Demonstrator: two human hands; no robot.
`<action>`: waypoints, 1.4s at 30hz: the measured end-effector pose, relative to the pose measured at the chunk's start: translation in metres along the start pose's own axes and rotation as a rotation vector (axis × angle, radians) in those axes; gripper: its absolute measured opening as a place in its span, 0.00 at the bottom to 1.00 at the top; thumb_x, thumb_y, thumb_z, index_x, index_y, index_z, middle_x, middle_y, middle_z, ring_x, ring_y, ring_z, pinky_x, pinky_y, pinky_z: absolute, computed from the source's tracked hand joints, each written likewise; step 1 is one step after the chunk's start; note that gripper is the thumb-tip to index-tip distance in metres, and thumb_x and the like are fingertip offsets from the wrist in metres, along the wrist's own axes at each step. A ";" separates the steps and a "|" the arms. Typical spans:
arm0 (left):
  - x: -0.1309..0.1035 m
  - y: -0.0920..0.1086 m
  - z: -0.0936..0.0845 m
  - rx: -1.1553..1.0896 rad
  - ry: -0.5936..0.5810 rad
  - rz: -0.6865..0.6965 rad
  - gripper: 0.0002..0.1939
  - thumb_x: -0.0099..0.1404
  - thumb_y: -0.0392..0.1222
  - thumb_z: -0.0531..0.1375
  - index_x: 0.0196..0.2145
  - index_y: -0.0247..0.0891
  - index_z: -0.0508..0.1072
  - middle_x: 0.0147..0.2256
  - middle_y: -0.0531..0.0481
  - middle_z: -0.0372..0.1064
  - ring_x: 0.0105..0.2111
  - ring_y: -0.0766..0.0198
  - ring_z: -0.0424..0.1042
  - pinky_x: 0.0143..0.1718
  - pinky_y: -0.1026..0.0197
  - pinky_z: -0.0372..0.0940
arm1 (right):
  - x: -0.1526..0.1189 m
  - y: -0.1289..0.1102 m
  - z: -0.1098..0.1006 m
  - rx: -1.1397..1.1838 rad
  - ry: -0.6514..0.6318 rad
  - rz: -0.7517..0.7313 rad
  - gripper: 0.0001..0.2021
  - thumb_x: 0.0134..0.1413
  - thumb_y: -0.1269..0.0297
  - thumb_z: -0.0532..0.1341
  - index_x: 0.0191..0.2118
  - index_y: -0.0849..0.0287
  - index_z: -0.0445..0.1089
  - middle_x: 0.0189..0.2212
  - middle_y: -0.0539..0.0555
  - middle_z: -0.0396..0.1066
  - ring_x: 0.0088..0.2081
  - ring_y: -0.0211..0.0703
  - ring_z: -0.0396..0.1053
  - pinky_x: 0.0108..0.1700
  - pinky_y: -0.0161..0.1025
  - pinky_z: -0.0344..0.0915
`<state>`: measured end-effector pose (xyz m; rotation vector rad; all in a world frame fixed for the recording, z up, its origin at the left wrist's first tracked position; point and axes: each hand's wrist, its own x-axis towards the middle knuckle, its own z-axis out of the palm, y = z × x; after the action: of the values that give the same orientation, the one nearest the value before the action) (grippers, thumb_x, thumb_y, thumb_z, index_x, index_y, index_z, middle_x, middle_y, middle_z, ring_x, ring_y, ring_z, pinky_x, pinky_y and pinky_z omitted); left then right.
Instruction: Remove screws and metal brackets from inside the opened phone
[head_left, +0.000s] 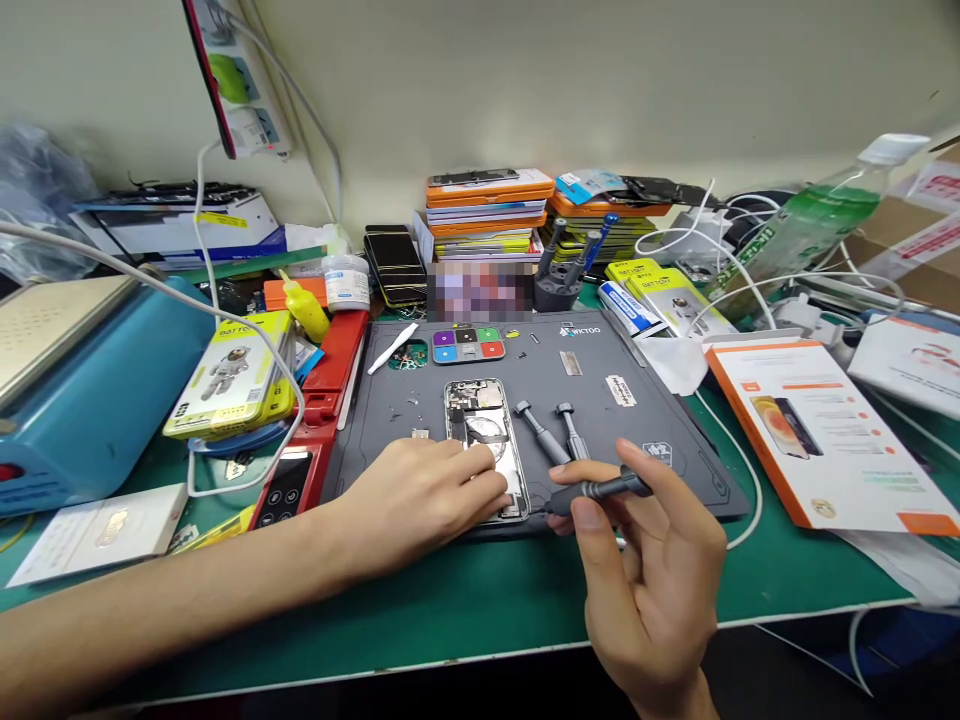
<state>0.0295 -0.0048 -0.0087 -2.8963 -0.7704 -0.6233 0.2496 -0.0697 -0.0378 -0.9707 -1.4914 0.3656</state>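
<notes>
An opened phone [487, 402] with its inner parts bare lies on the dark grey mat [420, 400]. My left hand [431, 490] is laid over the phone's lower left side, its fingers bent and pressed onto it; the fingertips are partly hidden. In my right hand [652, 570] a dark screwdriver [615, 487] is pinched between thumb and fingers. It is tilted, its tip close to the phone's lower right corner; whether they touch I cannot tell. Two grey screwdrivers [541, 435] lie on the mat right of the phone. Beyond the phone sits a coloured screw tray [469, 346].
A white pry tool [393, 348] and small loose parts lie on the mat. Left are yellow battery boxes [229, 375] and a blue machine [142, 370]. A screwdriver stand [557, 285] is behind. Rightward are an orange-white box [832, 430], loose white cables and a leaning bottle [810, 235].
</notes>
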 end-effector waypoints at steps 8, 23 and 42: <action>-0.004 0.001 -0.001 -0.056 0.011 0.017 0.13 0.85 0.41 0.53 0.44 0.38 0.74 0.40 0.51 0.74 0.34 0.59 0.74 0.28 0.53 0.58 | 0.001 -0.003 0.001 -0.009 0.005 0.009 0.33 0.67 0.80 0.63 0.72 0.51 0.62 0.54 0.61 0.76 0.48 0.49 0.80 0.37 0.42 0.84; -0.004 0.003 0.000 -0.080 0.039 0.020 0.14 0.85 0.42 0.54 0.46 0.36 0.78 0.39 0.51 0.76 0.33 0.60 0.75 0.27 0.53 0.59 | -0.002 -0.003 0.000 -0.035 -0.038 0.003 0.35 0.68 0.81 0.62 0.74 0.49 0.59 0.60 0.62 0.73 0.52 0.50 0.80 0.36 0.40 0.84; -0.003 0.002 -0.001 -0.052 0.062 0.020 0.17 0.85 0.44 0.53 0.46 0.36 0.79 0.38 0.51 0.76 0.31 0.59 0.74 0.27 0.54 0.60 | -0.001 -0.002 0.002 -0.086 -0.054 -0.059 0.37 0.67 0.84 0.62 0.75 0.50 0.58 0.60 0.64 0.73 0.52 0.49 0.79 0.38 0.40 0.85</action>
<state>0.0278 -0.0075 -0.0090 -2.9119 -0.7277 -0.7388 0.2474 -0.0711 -0.0375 -0.9889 -1.5919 0.2886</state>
